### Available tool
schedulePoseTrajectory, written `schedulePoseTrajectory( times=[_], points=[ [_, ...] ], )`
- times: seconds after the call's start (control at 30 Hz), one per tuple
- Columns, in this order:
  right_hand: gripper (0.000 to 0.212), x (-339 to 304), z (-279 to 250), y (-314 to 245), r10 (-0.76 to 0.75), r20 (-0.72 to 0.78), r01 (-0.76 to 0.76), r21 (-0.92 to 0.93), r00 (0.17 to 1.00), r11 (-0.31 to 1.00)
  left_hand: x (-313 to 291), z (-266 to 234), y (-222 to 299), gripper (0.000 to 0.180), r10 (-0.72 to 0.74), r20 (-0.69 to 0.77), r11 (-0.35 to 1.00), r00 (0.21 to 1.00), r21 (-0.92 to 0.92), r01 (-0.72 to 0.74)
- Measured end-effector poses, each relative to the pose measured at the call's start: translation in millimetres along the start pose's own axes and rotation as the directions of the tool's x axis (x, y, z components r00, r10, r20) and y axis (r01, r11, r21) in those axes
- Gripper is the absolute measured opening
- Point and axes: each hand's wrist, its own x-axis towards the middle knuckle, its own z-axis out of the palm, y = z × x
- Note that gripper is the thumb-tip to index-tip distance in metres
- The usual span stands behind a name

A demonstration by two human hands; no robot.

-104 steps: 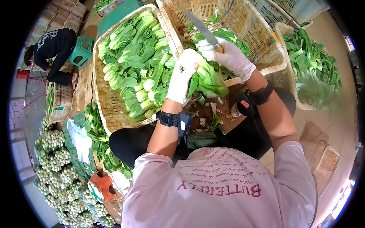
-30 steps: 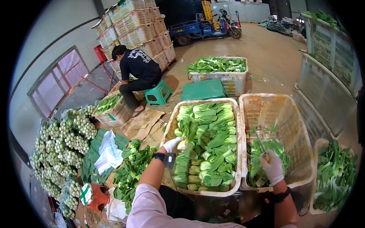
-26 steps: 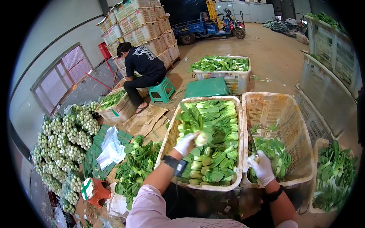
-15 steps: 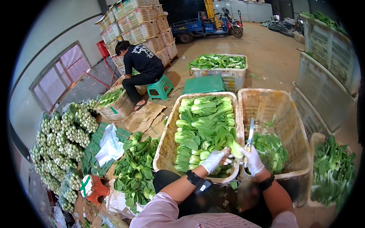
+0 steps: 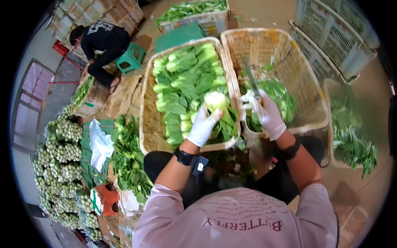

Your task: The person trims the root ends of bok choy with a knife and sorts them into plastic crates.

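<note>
the shirt (image 5: 237, 208) is pink, gloves (image 5: 201, 127) white, wristbands (image 5: 182, 158) black.

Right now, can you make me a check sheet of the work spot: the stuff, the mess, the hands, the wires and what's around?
Surface: left crate and right crate side by side; brown stains on the right one.
Things: packed greens in the left crate; loose leaves in the right; held bunch; knife.
Clutter: white bag and red stool, off to the left.
Hands: left hand grips the bunch, base up; right hand holds the knife, blade pointing away.
Cables: none made out clearly.
Surroundings: seated co-worker on a green stool; bagged vegetables at left.
</note>
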Motion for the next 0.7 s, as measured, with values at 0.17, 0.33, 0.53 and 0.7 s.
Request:
schedulePoseTrajectory(
  times=[0.17,0.33,0.53,0.7],
  points=[
    [0.022,-9,2,-7,-0.054,-0.047,0.039,-0.267,0.997,0.963,4,2,-16,0.060,0.019,0.018,0.980,1.000,-0.197,-0.015],
    [0.028,-11,5,-14,-0.354,0.056,0.327,-0.539,0.933,0.776,-1,14,-9,0.052,-0.039,0.111,0.999,0.993,-0.008,0.040],
    [0.025,-15,3,-17,-0.335,0.174,0.373,-0.555,0.926,0.743,1,9,-21,0.041,-0.001,0.209,0.959,0.978,0.279,-0.059],
    [0.021,-16,-22,-8,-0.077,0.072,0.106,-0.651,0.994,0.752,5,28,-7,0.049,0.097,0.264,0.928,0.960,0.325,-0.183]
  ],
)
